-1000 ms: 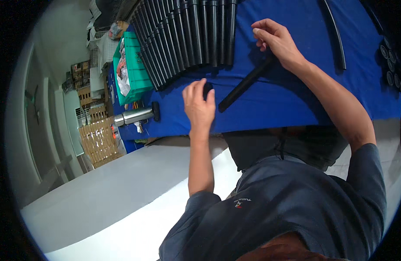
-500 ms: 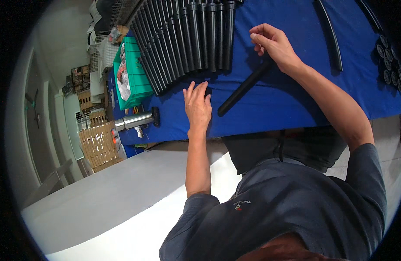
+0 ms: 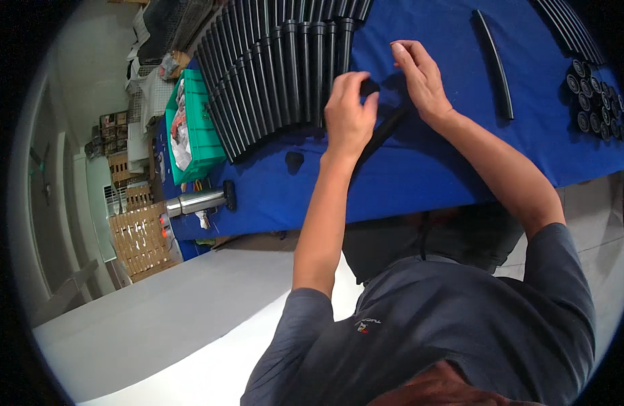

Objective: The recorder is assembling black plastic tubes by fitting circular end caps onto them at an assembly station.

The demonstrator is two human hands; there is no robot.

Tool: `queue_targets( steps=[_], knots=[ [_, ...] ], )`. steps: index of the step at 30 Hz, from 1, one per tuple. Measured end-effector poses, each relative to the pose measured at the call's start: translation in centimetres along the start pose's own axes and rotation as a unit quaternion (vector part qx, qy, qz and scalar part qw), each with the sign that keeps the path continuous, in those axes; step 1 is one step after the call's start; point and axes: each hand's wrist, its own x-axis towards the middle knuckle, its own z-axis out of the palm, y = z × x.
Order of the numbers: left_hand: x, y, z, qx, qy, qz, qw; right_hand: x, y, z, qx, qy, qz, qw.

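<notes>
My left hand (image 3: 349, 118) is raised over the blue cloth, its fingers curled round a small black cap (image 3: 370, 88) that shows between forefinger and thumb. To its right, my right hand (image 3: 425, 84) is held up with fingers stretched and slightly bent, and I see nothing in it. Below and between the hands a loose black tube (image 3: 386, 132) lies slantwise on the cloth, partly hidden by my left hand and wrist. Another small black piece (image 3: 294, 162) sits on the cloth left of my left forearm.
Many black tubes with collared ends (image 3: 278, 74) lie in rows at far left. Beside them are a green crate (image 3: 202, 132) holding bags and a silver cylindrical tool (image 3: 200, 201). A single tube (image 3: 493, 64) and stacked tubes (image 3: 586, 101) lie to the right.
My left hand has moved up and right, toward my right hand, with the black cap now showing in its fingers. My right hand has turned, its fingers straighter. The whole view has shifted slightly.
</notes>
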Motion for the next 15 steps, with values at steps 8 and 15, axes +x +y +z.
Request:
queue_targets(
  steps=[8, 15],
  knots=[
    [2.2, -0.4, 3.3, 0.041, -0.097, 0.018, 0.994, 0.0, -0.5, -0.3, -0.071, 0.041, -0.030, 0.996],
    [-5.1, 1.0, -2.2, 0.075, -0.083, -0.066, 0.992, -0.3, -1.1, -0.2, -0.064, -0.004, -0.138, 0.988]
  ],
)
